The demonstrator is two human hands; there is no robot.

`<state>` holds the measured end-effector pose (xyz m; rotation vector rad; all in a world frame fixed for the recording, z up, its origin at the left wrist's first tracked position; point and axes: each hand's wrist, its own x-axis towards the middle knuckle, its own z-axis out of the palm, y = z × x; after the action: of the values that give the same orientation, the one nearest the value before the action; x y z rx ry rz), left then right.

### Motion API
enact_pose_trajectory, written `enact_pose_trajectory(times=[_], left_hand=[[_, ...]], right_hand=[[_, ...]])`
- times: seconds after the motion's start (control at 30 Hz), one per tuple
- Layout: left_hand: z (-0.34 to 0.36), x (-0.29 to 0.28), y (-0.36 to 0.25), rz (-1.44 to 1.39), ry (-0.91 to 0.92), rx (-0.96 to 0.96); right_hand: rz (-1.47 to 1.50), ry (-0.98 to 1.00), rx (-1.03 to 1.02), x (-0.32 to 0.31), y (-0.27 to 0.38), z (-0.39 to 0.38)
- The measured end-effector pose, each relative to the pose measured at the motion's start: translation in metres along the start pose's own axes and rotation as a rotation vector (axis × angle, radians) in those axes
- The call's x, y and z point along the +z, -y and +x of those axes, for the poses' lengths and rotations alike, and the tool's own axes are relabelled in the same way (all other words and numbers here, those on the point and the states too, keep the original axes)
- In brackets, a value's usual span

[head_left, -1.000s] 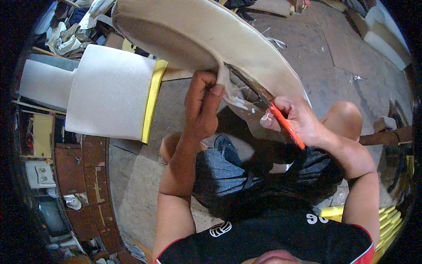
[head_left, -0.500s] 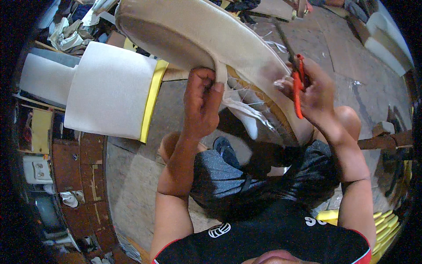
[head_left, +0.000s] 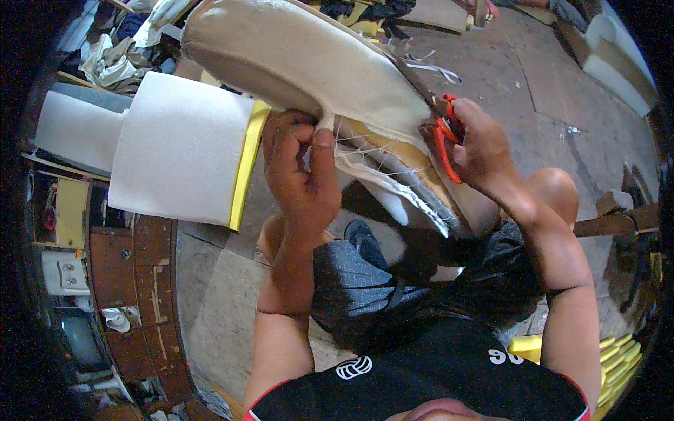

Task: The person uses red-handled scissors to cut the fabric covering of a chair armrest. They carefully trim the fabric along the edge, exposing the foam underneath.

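A long beige upholstered piece (head_left: 302, 59), rounded at its far end, leans across my lap. Its cover is parted along one side, where loose white threads (head_left: 368, 151) and yellow foam (head_left: 404, 154) show. Thumb and fingers of my left hand (head_left: 302, 172) are closed on the edge of the beige fabric at the near end of this gap. My right hand (head_left: 488, 144) grips red-handled scissors (head_left: 445, 151), their dark blades lying along the piece's right edge. A frayed white fabric strip (head_left: 414, 196) hangs below the gap.
On the left stands a pale cushioned block (head_left: 182, 147) with a yellow edge (head_left: 249, 168). Brown drawers (head_left: 116, 270) line the left side. Crumpled cloths (head_left: 116, 59) lie at the far left, yellow foam pieces (head_left: 618, 368) at the near right. A white strip (head_left: 439, 69) lies on the floor.
My right hand has lowered the scissors leftward to the upholstered piece's edge. My left hand has shifted left with the fabric, and the threaded gap shows wider.
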<state>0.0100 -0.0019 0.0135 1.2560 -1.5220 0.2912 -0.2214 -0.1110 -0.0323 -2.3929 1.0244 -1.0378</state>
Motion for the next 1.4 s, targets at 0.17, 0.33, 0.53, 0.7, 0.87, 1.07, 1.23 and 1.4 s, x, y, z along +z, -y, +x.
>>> enact_pose_trajectory(times=[0.17, 0.33, 0.53, 0.7, 0.87, 1.07, 1.23, 1.4], left_hand=[[0.001, 0.002, 0.005, -0.289, 0.054, -0.082], [-0.001, 0.002, 0.003, -0.297, 0.082, -0.09], [0.001, 0.003, 0.003, -0.237, 0.11, -0.019], [0.001, 0.003, 0.003, -0.244, 0.1, -0.034], [0.0, 0.003, 0.002, -0.23, 0.119, -0.031], [0.001, 0.003, 0.004, -0.245, 0.099, -0.015], [0.001, 0.001, 0.004, -0.222, 0.124, -0.016], [0.002, 0.003, 0.002, -0.236, 0.111, -0.012]], right_hand=[[-0.038, -0.046, 0.059, -0.013, 0.001, -0.001], [0.456, 0.078, 0.111, -0.034, 0.043, -0.014], [0.74, 0.522, 0.152, -0.021, 0.054, -0.036], [0.612, 0.578, 0.11, -0.015, 0.045, -0.036], [0.717, 0.612, 0.209, -0.013, 0.05, -0.035], [0.742, 0.554, 0.194, -0.015, 0.053, -0.034], [0.73, 0.59, 0.221, -0.017, 0.056, -0.034], [0.708, 0.614, 0.272, -0.015, 0.054, -0.034]])
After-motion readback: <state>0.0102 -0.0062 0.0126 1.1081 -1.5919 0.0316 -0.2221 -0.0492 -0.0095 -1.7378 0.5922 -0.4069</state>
